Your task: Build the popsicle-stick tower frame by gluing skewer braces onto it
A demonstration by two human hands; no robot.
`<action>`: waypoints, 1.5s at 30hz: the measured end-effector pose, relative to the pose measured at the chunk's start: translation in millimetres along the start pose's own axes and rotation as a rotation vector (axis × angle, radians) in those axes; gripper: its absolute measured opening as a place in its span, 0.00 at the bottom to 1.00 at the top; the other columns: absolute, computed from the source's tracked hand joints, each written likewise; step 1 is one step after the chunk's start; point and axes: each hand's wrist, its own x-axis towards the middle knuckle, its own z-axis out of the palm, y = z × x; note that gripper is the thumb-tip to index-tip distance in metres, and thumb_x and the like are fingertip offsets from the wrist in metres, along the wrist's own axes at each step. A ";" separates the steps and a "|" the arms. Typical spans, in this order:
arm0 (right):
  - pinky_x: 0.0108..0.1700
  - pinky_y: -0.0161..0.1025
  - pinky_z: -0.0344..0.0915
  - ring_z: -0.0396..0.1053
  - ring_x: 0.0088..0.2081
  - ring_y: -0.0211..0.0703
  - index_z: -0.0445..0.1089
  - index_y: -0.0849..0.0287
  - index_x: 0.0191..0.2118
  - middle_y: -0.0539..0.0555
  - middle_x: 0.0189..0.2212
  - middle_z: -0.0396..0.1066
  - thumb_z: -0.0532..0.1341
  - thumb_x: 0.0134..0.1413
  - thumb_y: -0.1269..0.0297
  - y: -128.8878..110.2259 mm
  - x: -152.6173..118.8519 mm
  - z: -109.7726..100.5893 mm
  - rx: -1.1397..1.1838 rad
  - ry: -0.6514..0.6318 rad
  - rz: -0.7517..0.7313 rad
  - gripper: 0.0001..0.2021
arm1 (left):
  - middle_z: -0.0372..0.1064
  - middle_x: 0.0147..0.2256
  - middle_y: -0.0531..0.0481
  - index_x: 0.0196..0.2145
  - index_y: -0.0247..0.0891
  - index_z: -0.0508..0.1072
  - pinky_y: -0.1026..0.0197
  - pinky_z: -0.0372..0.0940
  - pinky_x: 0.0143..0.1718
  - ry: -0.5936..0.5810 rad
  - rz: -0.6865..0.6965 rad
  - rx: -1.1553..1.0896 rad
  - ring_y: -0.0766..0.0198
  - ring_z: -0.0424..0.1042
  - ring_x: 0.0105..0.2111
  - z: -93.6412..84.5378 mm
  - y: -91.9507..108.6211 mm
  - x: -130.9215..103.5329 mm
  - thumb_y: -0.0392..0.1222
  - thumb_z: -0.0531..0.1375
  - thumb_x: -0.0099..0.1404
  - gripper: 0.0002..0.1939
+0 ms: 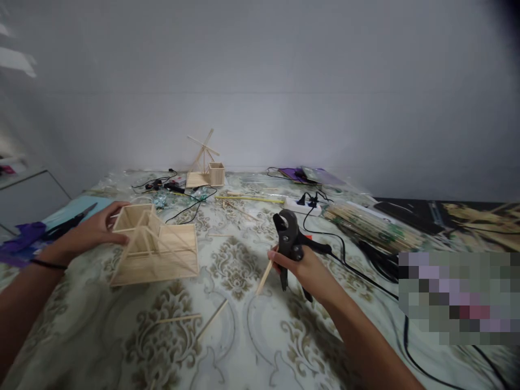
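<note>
My left hand (111, 225) grips the open wooden box of a small stick-built model (179, 246), its thumb at the near side and fingers behind. The box stands on a flat plank base, with thin slanting sticks in front. My right hand (298, 265) is closed around a black hand cutter (287, 235) with a curved head. The same fingers pinch a thin wooden stick (264, 278) that slants down toward the tablecloth. Two loose sticks (212, 319) lie between the hands. Part of the cutter is hidden by my palm.
A second wooden model with windmill blades (204, 145) stands at the back. A white power strip (303, 206), trailing black cables (345, 260) and bagged sticks (371, 225) are on the right. Scissors (77, 219) lie at left. A yellow strip (249, 199) crosses the middle.
</note>
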 end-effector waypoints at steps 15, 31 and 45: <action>0.29 0.39 0.53 0.60 0.21 0.39 0.62 0.54 0.19 0.49 0.15 0.65 0.68 0.63 0.59 8.4 13.4 22.9 -0.418 -0.098 0.249 0.23 | 0.75 0.63 0.36 0.63 0.44 0.65 0.42 0.76 0.60 -0.226 0.039 -0.137 0.39 0.78 0.61 58.7 -25.9 17.8 0.66 0.81 0.42 0.57; 0.30 0.37 0.60 0.67 0.22 0.40 0.65 0.55 0.21 0.52 0.19 0.72 0.64 0.70 0.56 1.9 13.8 34.2 -0.488 -0.184 0.262 0.24 | 0.82 0.44 0.49 0.51 0.40 0.80 0.54 0.74 0.56 0.565 0.154 0.178 0.58 0.80 0.45 20.7 20.7 -76.9 0.55 0.65 0.72 0.18; 0.50 0.53 0.70 0.78 0.56 0.72 0.75 0.67 0.56 0.77 0.52 0.79 0.55 0.78 0.49 -8.1 29.5 9.6 -1.077 0.107 0.255 0.24 | 0.83 0.34 0.50 0.39 0.43 0.83 0.61 0.66 0.33 -0.175 0.607 0.353 0.61 0.80 0.31 145.5 12.7 -124.2 0.48 0.67 0.74 0.08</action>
